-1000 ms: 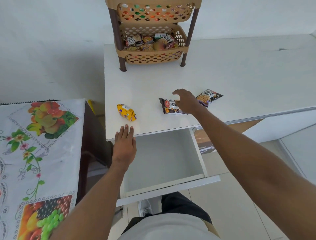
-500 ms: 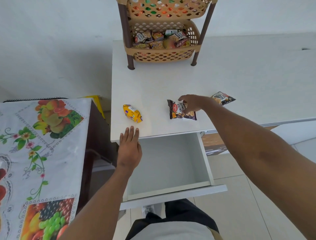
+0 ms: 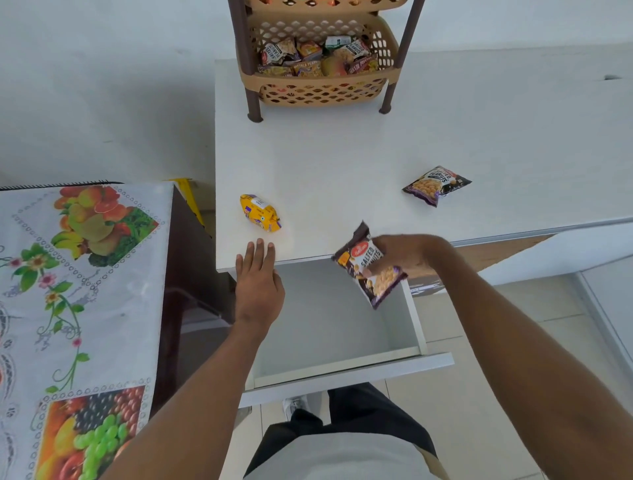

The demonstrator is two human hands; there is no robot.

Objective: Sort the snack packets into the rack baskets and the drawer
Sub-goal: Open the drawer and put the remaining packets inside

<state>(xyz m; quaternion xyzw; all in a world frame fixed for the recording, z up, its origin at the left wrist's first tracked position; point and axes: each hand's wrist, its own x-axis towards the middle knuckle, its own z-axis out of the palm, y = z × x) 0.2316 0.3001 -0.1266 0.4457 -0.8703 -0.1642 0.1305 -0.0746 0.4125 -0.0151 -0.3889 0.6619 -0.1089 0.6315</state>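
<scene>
My right hand grips a dark salted peanuts packet in the air above the back right of the open white drawer, which holds nothing I can see. My left hand rests flat with straight fingers on the front edge of the white counter. A yellow packet lies on the counter just beyond its fingertips. A second peanuts packet lies further right. The beige rack basket at the counter's back holds several snack packets.
A table with a fruit-print cloth stands to the left of the drawer. The rack's brown legs stand on the counter. An upper rack basket is cut off at the top. Tiled floor lies to the right.
My right hand has picked the dark peanuts packet off the counter and brought it toward me, over the drawer. My left hand stays on the counter edge.
</scene>
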